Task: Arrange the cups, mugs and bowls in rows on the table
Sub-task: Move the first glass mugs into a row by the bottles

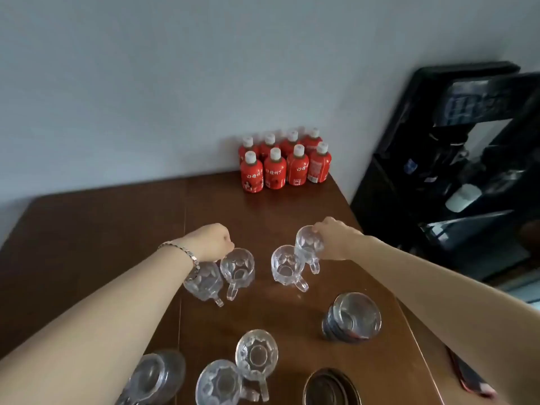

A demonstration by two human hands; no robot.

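Note:
Several clear glass mugs stand on the brown table (102,229). My right hand (336,238) grips the rim of the far right mug (308,244), which touches another mug (287,266). My left hand (213,239) is curled just above and left of a mug (238,266); whether it touches the rim is unclear. A fourth mug (204,280) sits under my left wrist. Nearer me stand two more mugs (257,353) (219,384), a stack of glass bowls (352,317), a glass piece (157,375) at the lower left and a dark bowl (330,387).
Several red bottles with white caps (285,163) stand in two rows at the table's far right corner against the wall. A black water dispenser (453,171) stands right of the table. A red-edged phone (473,375) lies at the table's right edge.

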